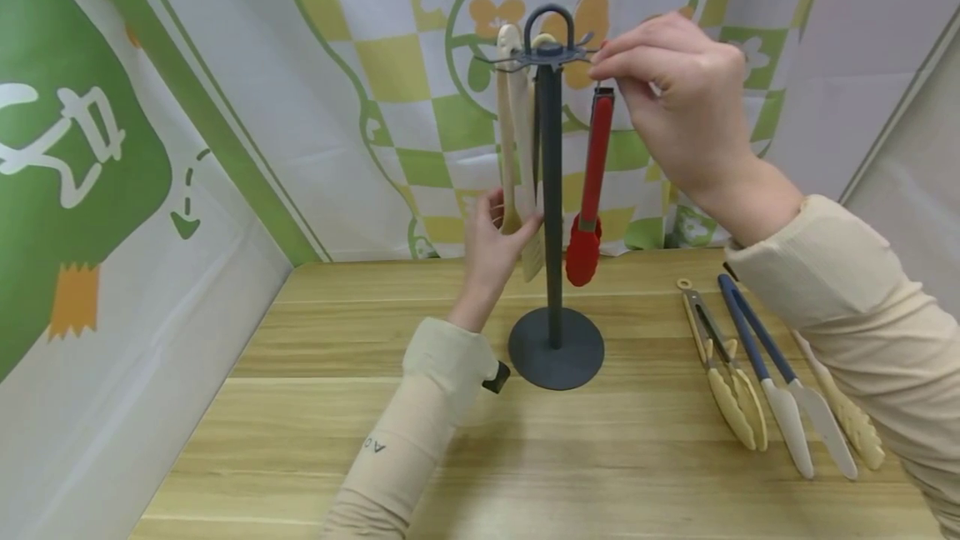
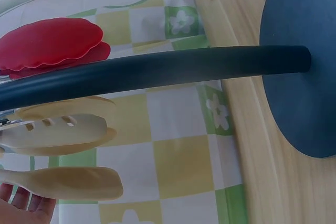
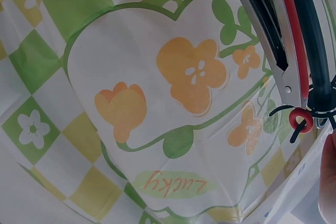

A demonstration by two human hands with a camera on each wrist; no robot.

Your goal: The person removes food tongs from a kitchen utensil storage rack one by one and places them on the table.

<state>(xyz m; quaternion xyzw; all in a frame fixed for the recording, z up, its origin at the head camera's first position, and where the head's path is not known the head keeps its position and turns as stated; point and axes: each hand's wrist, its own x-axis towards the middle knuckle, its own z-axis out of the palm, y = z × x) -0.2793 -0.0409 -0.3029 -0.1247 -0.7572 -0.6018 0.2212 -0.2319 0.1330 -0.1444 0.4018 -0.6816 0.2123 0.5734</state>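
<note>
A dark utensil stand [image 1: 551, 190] with a ring of hooks at its top stands upright on the table. Red tongs [image 1: 596, 165] with scalloped ends hang at its right side; their red ring [image 3: 301, 120] is around a hook. My right hand [image 1: 678, 90] pinches at the top of these tongs, fingertips beside the hook. Left of the pole, beige tongs [image 1: 506, 123] hang with their ends down. My left hand [image 1: 495, 240] holds their lower part, fingers behind and thumb in front. A beige slotted head [image 2: 58, 132] hangs between them and the pole.
At the right lie beige scalloped tongs [image 1: 735, 402], blue-handled tongs [image 1: 765, 348] with pale flat ends, and another beige utensil [image 1: 851, 419], partly under my right sleeve. The stand's round base [image 1: 557, 357] rests on the wooden table [image 1: 337, 407]. A patterned cloth [image 1: 435, 132] hangs behind.
</note>
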